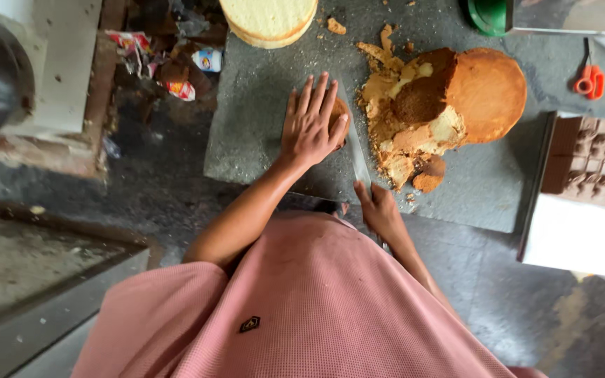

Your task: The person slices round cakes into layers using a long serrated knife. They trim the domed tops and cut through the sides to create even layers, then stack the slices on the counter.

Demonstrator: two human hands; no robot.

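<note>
The left hand [311, 126] lies flat and open, fingers spread, pressing down on a small round cake [338, 112] of which only a brown edge shows past the palm. The right hand [379, 210] is closed around the handle of a long knife [356, 150], whose blade runs away from the body along the right side of the left hand and seems to enter the cake level with the bench [260, 133]. The cake sits near the middle of the grey stone slab, directly under the left palm.

To slice well, the blade should, I judge, stay flat and parallel to the slab, moving in long sawing strokes while the palm presses lightly and evenly. The fingertips ought to stay lifted above the blade's plane, since the edge passes just beside the heel of the hand.

Just right of the knife lies a heap of cake trimmings [400, 133], crumbly and yellow-brown, touching a larger round brown cake [488, 94]. That heap crowds the blade's side and leaves little room for the knife to swing out. A pale sponge layer [269, 21] rests at the far edge. Orange scissors [588, 80] lie well apart at the right, near a brown chocolate mould [600, 161] on a white tray [582, 238]. Wrappers litter the floor at the far left.
</note>
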